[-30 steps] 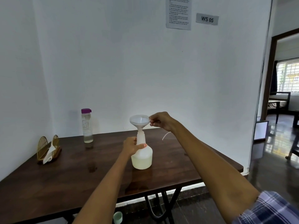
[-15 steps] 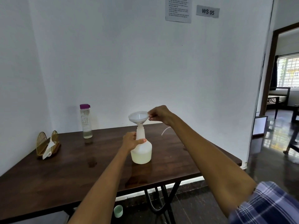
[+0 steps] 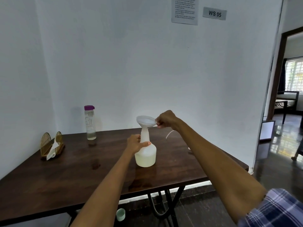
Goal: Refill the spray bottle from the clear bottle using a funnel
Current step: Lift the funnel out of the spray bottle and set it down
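A white spray bottle (image 3: 146,154), its spray head off, stands upright mid-table with pale liquid in its lower part. My left hand (image 3: 135,144) grips its neck from the left. A white funnel (image 3: 146,121) sits in the bottle's mouth, tilted a little. My right hand (image 3: 164,119) pinches the funnel's right rim. The clear bottle (image 3: 89,123) with a purple cap stands upright at the back left, holding a little liquid at its bottom. A thin white tube (image 3: 169,134) curves up behind my right forearm; what it joins is hidden.
The dark wooden table (image 3: 65,177) stands in a corner between white walls. A gold napkin holder (image 3: 50,145) with a white napkin sits at the far left. A pale green cup (image 3: 120,214) lies on the floor under the table. A doorway (image 3: 288,95) opens at right.
The view has shifted slightly. The funnel has come down a little into the bottle's mouth. Both hands keep their holds.
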Tool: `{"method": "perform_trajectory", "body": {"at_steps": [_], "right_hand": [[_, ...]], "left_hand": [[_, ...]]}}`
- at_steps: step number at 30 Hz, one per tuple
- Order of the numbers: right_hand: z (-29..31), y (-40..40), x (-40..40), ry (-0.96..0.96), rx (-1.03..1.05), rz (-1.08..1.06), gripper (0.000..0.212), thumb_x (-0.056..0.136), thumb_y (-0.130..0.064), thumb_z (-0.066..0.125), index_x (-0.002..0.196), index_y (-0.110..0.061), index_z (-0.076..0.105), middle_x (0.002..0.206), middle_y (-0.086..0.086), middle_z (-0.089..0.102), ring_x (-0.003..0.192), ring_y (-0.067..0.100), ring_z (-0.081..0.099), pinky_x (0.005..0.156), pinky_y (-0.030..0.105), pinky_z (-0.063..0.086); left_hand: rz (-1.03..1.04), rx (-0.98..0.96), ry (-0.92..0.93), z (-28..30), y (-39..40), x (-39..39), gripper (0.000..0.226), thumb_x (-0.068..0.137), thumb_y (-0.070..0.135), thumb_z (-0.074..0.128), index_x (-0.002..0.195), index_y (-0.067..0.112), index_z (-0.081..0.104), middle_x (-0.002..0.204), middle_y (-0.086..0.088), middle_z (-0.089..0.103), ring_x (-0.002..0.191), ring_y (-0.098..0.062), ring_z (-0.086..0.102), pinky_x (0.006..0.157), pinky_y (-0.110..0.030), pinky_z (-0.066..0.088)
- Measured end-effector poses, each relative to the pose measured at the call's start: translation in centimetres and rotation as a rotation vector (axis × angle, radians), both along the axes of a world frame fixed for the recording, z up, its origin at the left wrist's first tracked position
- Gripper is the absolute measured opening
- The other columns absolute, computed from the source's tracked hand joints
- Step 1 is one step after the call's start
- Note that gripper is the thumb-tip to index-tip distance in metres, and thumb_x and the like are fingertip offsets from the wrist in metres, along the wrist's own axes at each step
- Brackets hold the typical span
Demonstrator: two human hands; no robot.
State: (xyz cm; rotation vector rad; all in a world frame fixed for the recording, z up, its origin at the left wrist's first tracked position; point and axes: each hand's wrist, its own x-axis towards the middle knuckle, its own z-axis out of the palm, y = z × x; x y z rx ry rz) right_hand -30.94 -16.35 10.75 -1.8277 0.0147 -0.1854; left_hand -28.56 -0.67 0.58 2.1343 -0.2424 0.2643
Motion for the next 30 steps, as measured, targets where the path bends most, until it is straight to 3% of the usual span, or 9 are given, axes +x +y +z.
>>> {"method": "perform_trajectory", "body": {"at_steps": [3,7,11,14,16,18,20,24,30], "right_hand": [[0.4,0.1,0.0,-0.009,0.007,0.026,0.012,0.083,0.005,0.058,0.072,0.002,0.06,0.063,0.012,0.057,0.051,0.021,0.059,0.056,0.022,0.058],[2.5,0.4,0.0,-0.079,0.088,0.061,0.011,0.083,0.007,0.057,0.073,0.004,0.06,0.063,0.012,0.055,0.053,0.02,0.056,0.056,0.021,0.058],[3.6,2.3,0.7,-0.145,0.095,0.092,0.014,0.083,0.009,0.056,0.071,0.002,0.059,0.067,0.014,0.056,0.057,0.022,0.058,0.056,0.021,0.058],[3.2,5.3,1.8,-0.167,0.049,0.129,0.019,0.086,0.012,0.051,0.071,0.001,0.055,0.069,0.014,0.056,0.06,0.024,0.06,0.058,0.021,0.058],[2.2,7.9,3.4,-0.16,-0.019,0.139,0.024,0.087,0.012,0.048,0.066,0.001,0.053,0.069,0.016,0.056,0.06,0.024,0.061,0.061,0.022,0.058],[0.6,11.0,5.4,-0.165,-0.146,0.118,0.023,0.086,0.01,0.05,0.065,0.003,0.057,0.072,0.02,0.061,0.067,0.029,0.065,0.074,0.031,0.059],[-1.0,14.0,7.5,-0.216,-0.352,0.071,0.01,0.081,0.007,0.057,0.079,0.012,0.065,0.086,0.027,0.068,0.084,0.036,0.068,0.086,0.04,0.056],[-5.0,18.2,11.5,-0.32,-0.767,-0.013,0.02,0.089,0.0,0.051,0.108,0.005,0.055,0.112,0.023,0.061,0.103,0.035,0.06,0.071,0.031,0.04],[-9.2,22.6,17.5,-0.316,-1.192,-0.032,0.034,0.09,0.013,0.039,0.119,0.001,0.052,0.123,0.025,0.058,0.108,0.034,0.062,0.084,0.038,0.049]], "left_hand": [[0.022,0.018,0.003,-0.1,-0.2,-0.2,0.05,0.077,0.029,0.075,0.116,0.001,0.06,0.121,-0.013,0.062,0.109,-0.026,0.06,0.091,-0.035,0.048],[-0.018,0.052,0.05,0.3,0.3,0.1,0.038,0.077,0.033,0.074,0.098,0.006,0.058,0.104,-0.009,0.061,0.097,-0.021,0.058,0.087,-0.037,0.05],[-0.078,-0.066,0.136,0.4,2.7,0.2,0.035,0.086,0.031,0.064,0.107,0.003,0.062,0.113,-0.008,0.064,0.104,-0.021,0.06,0.091,-0.034,0.05],[-0.03,0.076,0.124,-0.5,7.1,0.9,0.035,0.09,0.033,0.059,0.104,0.002,0.066,0.11,-0.006,0.066,0.098,-0.016,0.059,0.084,-0.026,0.044],[0.04,0.225,0.104,-1.6,10.9,1.7,0.028,0.09,0.028,0.059,0.099,0.003,0.068,0.105,-0.01,0.068,0.098,-0.02,0.062,0.084,-0.028,0.044],[0.102,0.342,0.1,-2.8,14.6,2.8,0.018,0.091,0.023,0.057,0.089,0.008,0.067,0.095,-0.01,0.066,0.101,-0.026,0.062,0.086,-0.028,0.045],[0.18,0.407,0.096,-3.6,18.1,4.2,0.019,0.093,0.023,0.055,0.095,0.008,0.067,0.101,-0.009,0.065,0.103,-0.026,0.061,0.091,-0.032,0.044],[0.322,0.537,0.107,-4.5,23.5,8.4,0.028,0.097,0.023,0.044,0.101,0.003,0.063,0.111,-0.014,0.064,0.106,-0.027,0.058,0.103,-0.041,0.039],[0.317,0.727,0.205,-3.8,26.1,15.4,0.041,0.101,0.033,0.032,0.12,0.003,0.052,0.128,-0.014,0.055,0.124,-0.027,0.048,0.115,-0.041,0.02]]}}
